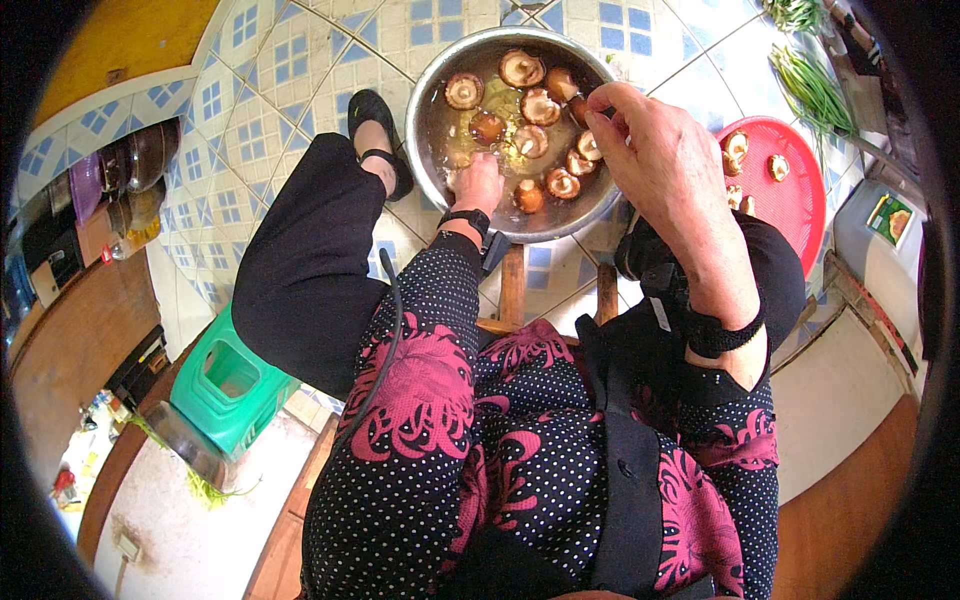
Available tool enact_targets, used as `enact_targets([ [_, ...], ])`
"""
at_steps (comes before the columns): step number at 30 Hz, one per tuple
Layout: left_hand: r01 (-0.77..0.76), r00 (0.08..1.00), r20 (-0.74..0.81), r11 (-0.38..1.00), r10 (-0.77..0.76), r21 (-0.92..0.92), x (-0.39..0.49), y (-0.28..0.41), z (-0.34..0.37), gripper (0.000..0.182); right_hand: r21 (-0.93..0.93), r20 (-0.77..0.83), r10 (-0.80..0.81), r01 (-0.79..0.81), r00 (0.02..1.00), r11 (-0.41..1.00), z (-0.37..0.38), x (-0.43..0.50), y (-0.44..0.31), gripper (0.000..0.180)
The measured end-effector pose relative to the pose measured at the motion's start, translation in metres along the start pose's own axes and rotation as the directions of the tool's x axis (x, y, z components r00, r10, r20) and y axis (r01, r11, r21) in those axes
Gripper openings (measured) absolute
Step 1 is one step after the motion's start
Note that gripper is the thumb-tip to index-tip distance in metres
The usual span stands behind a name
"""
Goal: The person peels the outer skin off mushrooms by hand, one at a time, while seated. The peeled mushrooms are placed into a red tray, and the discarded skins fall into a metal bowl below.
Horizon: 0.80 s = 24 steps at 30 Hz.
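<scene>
A round metal basin [427, 169] of water stands on the tiled floor before me, with several brown-capped mushrooms [540, 106] floating in it. My left hand [478, 182] reaches down into the near left side of the basin, its fingertips at or under the water; whether they hold anything is hidden. Above the basin's right rim, my right hand [649, 142] has its thumb and forefinger drawn together, beside a dark mushroom [578, 109]; I cannot tell whether it grips that mushroom. A red plastic basket [799, 206] with several mushroom pieces [778, 167] lies right of the right hand.
Green stalks [810, 90] lie on the floor at the upper right, above a grey container [874, 232]. Wooden stool legs [512, 285] stand just below the basin. A green plastic stool [229, 382] is at the lower left, with a cabinet of kitchenware [112, 195] farther left.
</scene>
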<state>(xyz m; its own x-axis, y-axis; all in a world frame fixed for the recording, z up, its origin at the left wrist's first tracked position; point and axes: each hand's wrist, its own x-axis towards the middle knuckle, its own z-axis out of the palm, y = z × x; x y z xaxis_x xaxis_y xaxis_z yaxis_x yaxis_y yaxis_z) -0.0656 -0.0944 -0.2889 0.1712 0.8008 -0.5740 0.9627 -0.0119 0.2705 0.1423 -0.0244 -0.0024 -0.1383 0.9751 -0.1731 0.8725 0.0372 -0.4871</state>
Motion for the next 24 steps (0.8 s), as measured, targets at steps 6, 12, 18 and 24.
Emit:
enact_targets([
  [6,-0.17,0.982,0.083,0.985,0.169,0.003,0.001,-0.009,0.005,0.021,-0.019,0.015,-0.005,0.005,1.0,1.0,0.0,0.002,-0.001,0.019],
  [12,0.046,0.993,0.115,0.888,0.007,-0.457,0.031,0.0,-0.036,0.029,-0.049,-0.042,-0.08,0.078,0.996,0.996,0.004,0.003,0.006,0.02],
  [18,0.243,0.901,0.338,0.327,0.273,-0.913,0.021,0.028,-0.138,0.028,0.159,-0.103,-0.028,0.044,0.994,0.986,0.019,0.014,0.018,0.028],
  [24,0.171,0.852,0.188,0.079,0.488,-0.982,-0.014,0.076,-0.219,0.029,0.718,0.081,-0.04,-0.031,0.996,0.696,0.024,0.018,0.024,0.05],
])
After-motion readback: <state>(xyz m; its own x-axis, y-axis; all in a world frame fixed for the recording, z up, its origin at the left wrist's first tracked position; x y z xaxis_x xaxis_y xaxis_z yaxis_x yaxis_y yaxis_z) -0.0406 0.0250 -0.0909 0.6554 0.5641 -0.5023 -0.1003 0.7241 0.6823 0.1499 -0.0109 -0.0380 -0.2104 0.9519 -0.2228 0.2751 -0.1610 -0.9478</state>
